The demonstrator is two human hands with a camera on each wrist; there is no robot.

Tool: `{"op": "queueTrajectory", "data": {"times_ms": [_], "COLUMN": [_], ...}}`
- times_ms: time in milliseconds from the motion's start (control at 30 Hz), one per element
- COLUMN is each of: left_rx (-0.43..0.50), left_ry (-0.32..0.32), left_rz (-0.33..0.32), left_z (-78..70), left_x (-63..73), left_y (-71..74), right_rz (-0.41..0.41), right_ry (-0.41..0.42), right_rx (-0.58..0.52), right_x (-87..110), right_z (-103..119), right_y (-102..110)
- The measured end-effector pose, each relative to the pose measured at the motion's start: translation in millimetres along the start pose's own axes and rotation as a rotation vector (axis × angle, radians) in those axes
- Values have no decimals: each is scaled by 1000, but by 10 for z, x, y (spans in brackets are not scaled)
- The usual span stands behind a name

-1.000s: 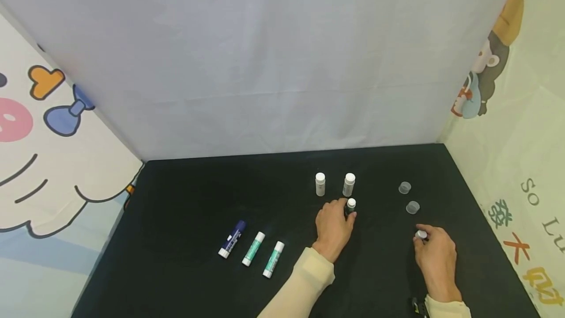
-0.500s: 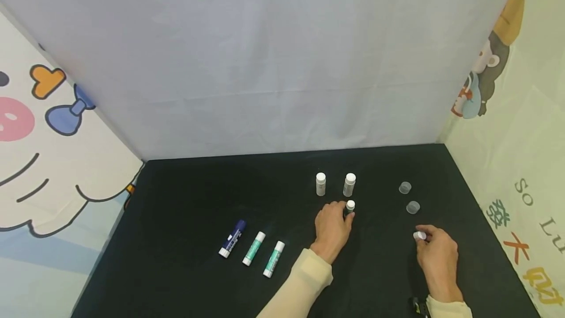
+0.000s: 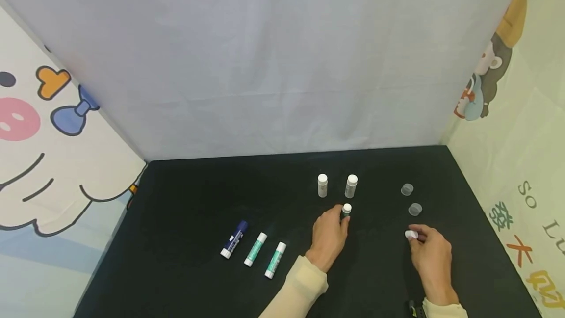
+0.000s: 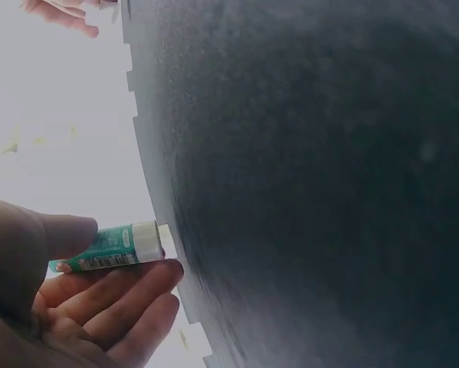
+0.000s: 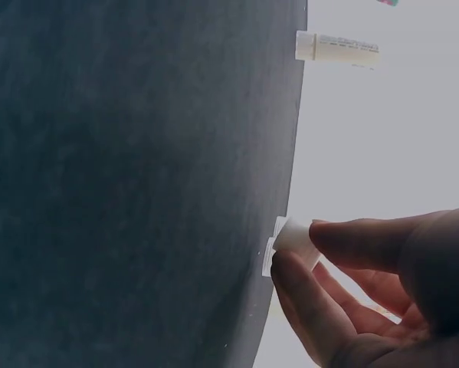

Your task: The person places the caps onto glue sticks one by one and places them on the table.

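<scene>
- Evidently partway: in the head view, the left hand (image 3: 330,237) grips a green glue stick (image 3: 346,208); beyond it two white tubes (image 3: 322,186) already stand, to its left three glue sticks (image 3: 275,260) lie, seemingly left to do.
- Left wrist view: thumb and fingers clasp that stick.
- Right wrist view: the right hand (image 5: 417,268) pinches a white cap (image 5: 296,238), not yet set down among the clear caps (image 5: 267,259) right of the stick.

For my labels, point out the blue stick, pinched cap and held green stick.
Blue stick (image 3: 235,238), head view: barrel.
Pinched cap (image 5: 296,240), right wrist view: side.
Held green stick (image 4: 116,248), left wrist view: label.
</scene>
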State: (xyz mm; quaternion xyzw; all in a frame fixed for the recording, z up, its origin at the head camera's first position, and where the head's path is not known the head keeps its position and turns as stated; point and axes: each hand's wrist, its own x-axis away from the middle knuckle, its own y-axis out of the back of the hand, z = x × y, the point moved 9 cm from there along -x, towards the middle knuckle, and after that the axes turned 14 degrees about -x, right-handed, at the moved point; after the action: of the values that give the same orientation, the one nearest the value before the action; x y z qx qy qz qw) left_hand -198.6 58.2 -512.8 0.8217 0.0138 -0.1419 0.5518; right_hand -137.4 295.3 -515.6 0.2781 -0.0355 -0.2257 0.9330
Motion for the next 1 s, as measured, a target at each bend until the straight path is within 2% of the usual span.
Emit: {"op": "queueTrajectory", "data": {"times_ms": [300, 533, 733, 1000], "left_rx": [41, 87, 85, 89], "left_ry": [-27, -56, -80, -83], "left_rz": [-5, -57, -89, -97], "left_z": [6, 10, 16, 43], "left_x": [35, 88, 156, 187], "left_y": [46, 102, 153, 183], "right_rz": [-3, -1, 2, 20], "right_ry": [12, 36, 88, 88], "right_rx": [-13, -33, -50, -60], "right_x": [20, 51, 90, 102], "right_z": [48, 137, 246, 290], "right_y": [-46, -82, -126, -182]}}
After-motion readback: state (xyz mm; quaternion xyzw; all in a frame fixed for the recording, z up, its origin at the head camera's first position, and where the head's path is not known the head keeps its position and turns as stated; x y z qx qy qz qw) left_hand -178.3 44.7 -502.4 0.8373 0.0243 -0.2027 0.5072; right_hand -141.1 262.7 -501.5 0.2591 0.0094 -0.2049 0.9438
